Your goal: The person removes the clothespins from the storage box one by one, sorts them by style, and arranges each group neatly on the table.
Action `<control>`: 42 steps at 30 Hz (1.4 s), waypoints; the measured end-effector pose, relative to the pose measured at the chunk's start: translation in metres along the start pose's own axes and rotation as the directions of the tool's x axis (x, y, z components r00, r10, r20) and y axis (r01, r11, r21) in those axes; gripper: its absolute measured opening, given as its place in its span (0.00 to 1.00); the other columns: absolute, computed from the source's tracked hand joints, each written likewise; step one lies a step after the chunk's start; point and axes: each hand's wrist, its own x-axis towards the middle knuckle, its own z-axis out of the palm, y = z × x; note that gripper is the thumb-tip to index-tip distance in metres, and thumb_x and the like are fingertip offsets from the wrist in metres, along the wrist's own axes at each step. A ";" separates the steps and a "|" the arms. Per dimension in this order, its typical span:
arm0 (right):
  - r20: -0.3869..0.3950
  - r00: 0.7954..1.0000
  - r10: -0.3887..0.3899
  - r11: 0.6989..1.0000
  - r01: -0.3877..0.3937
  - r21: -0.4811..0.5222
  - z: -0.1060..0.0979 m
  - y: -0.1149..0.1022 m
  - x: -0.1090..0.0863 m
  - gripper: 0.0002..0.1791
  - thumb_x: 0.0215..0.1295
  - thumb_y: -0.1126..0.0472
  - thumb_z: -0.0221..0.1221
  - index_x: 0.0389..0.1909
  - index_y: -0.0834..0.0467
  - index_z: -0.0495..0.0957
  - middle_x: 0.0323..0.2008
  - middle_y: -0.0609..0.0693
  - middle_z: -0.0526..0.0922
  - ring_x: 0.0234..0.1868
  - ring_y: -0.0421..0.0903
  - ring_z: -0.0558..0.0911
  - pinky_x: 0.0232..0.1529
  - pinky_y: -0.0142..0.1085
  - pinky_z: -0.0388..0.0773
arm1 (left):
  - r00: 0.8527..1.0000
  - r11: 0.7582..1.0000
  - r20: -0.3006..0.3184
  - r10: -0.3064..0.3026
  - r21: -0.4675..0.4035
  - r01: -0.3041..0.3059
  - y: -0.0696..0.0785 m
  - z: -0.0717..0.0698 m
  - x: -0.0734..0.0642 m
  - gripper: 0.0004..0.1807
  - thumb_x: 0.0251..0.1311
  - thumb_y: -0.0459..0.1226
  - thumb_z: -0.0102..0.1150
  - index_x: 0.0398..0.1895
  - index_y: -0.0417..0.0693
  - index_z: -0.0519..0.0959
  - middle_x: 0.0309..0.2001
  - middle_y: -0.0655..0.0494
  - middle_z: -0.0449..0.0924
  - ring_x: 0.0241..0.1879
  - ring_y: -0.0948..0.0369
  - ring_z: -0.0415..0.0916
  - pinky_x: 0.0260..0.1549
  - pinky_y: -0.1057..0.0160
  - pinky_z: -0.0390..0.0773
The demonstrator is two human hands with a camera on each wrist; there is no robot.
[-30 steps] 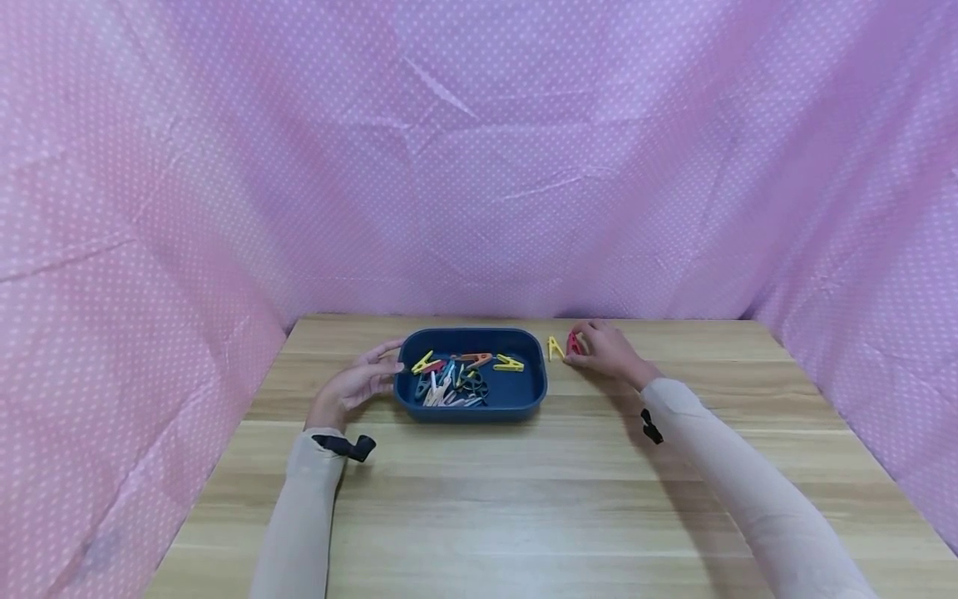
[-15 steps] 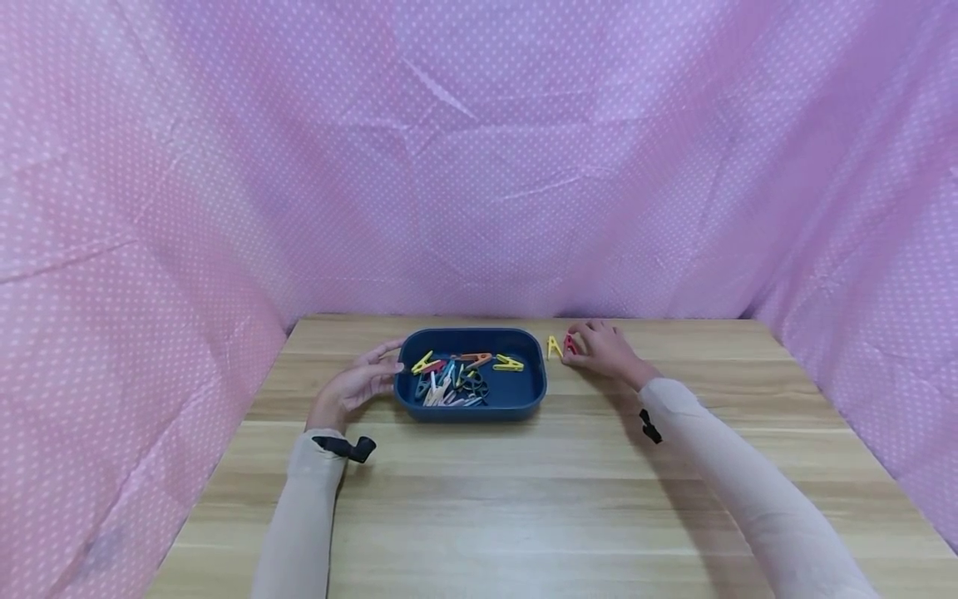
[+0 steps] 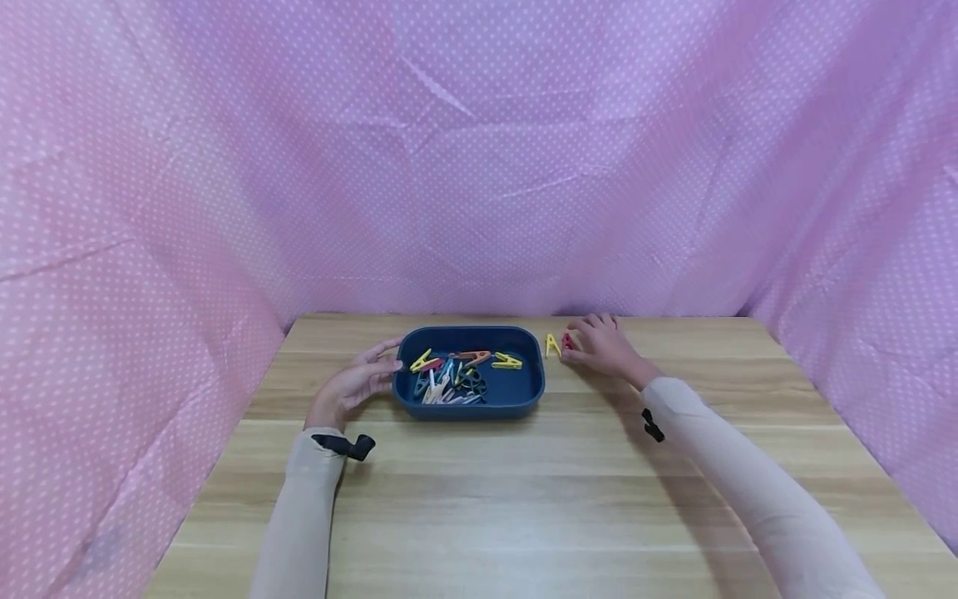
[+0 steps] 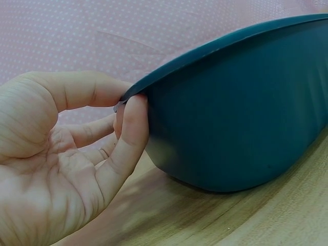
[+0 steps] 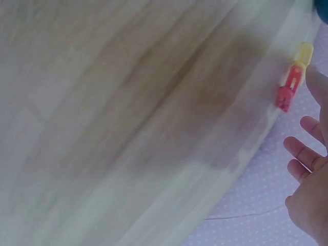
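Note:
My left hand (image 3: 355,387) pinches the left end rim of a dark blue plastic bin (image 3: 467,412), thumb at the rim and fingers under it in the left wrist view. Clothespins in several colours lie in the bin, mostly toward its left half. On the table to the bin's right, a yellow clothespin (image 3: 552,345) and a red clothespin (image 3: 568,342) stand side by side. My right hand (image 3: 602,345) is just right of the red one. In the right wrist view its fingers are spread, with the thumb (image 5: 319,84) close beside the clothespins and nothing gripped.
The wooden table (image 3: 479,499) extends toward me and to both sides. A pink dotted cloth (image 3: 479,166) hangs behind its far edge, close past the bin and the clothespins. Black straps (image 3: 344,445) sit around both wrists.
The red clothespin has moved a little left, up beside the yellow one. My right fingers have loosened from it and spread. The left hand holds the bin as before.

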 end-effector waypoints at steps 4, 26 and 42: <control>-0.024 0.999 -0.029 0.999 0.030 0.015 -0.007 -0.014 0.000 0.34 0.63 0.47 0.69 0.65 0.61 0.75 0.62 0.65 0.76 0.64 0.66 0.67 0.66 0.67 0.54 | 1.000 1.000 0.001 -0.003 -0.018 0.003 0.000 0.000 0.000 0.35 0.74 0.27 0.49 0.81 0.42 0.51 0.52 0.52 0.82 0.39 0.65 0.83 0.39 0.67 0.84; -0.100 0.957 -0.271 0.962 0.273 0.008 -0.029 -0.098 0.011 0.25 0.64 0.52 0.69 0.60 0.58 0.80 0.56 0.58 0.80 0.58 0.57 0.70 0.61 0.56 0.64 | 1.000 0.999 0.013 0.012 -0.033 -0.012 0.001 0.000 0.000 0.34 0.75 0.27 0.47 0.81 0.42 0.50 0.50 0.54 0.83 0.38 0.67 0.83 0.38 0.69 0.83; -0.005 0.896 -0.444 0.879 0.435 -0.193 -0.003 -0.110 0.022 0.22 0.62 0.51 0.71 0.51 0.61 0.84 0.49 0.56 0.80 0.53 0.54 0.74 0.61 0.51 0.69 | 1.000 0.999 0.017 0.011 -0.043 -0.010 -0.001 -0.001 0.002 0.35 0.75 0.27 0.48 0.81 0.41 0.50 0.56 0.52 0.82 0.41 0.65 0.84 0.40 0.67 0.84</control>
